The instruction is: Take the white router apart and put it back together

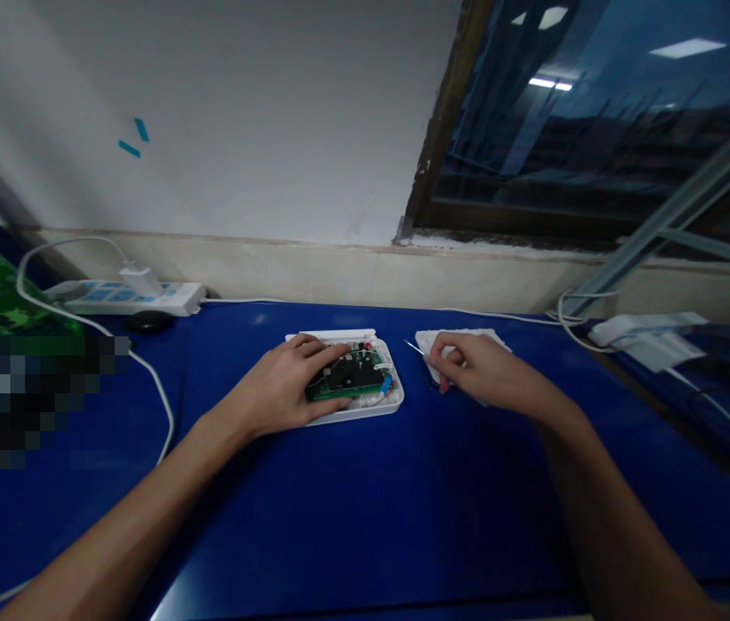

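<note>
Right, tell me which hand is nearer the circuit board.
Left: the left hand lies on the circuit board, fingers across it; the right hand is apart from it, off to its right.

I'm at an electronics workbench: blue worktop [339,517], power strip [99,297] upper left, exposed circuit board [345,388] mid-frame.

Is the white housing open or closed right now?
Open: the white plastic housing has no cover on, so the green circuit board lies exposed under the left hand.

Dim light, window [520,112] glare, warped edges
</note>
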The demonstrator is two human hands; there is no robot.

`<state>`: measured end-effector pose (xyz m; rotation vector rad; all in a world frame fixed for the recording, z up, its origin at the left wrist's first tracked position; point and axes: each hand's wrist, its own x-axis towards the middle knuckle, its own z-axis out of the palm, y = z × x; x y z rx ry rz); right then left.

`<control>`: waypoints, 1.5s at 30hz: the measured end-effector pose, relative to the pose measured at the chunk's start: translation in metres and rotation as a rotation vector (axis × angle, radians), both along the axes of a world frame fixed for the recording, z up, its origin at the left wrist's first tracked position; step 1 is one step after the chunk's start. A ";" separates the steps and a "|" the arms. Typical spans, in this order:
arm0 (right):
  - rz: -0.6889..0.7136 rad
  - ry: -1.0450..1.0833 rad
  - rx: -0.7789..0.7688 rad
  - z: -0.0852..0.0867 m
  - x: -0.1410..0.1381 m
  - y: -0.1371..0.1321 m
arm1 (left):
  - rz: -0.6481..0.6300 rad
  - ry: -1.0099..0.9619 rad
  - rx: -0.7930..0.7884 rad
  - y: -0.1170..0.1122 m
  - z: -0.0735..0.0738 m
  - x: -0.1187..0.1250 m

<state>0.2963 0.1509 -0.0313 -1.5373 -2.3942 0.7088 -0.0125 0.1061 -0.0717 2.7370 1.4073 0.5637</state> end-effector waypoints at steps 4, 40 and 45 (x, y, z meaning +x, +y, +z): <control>-0.150 -0.197 0.285 -0.026 -0.036 -0.001 | 0.005 0.010 0.004 0.000 0.000 0.001; 0.087 0.227 0.250 -0.043 -0.075 0.017 | -0.066 0.022 0.098 0.000 0.007 -0.005; 0.137 0.248 0.344 -0.042 -0.071 0.009 | -0.050 -0.005 0.030 0.001 0.005 -0.005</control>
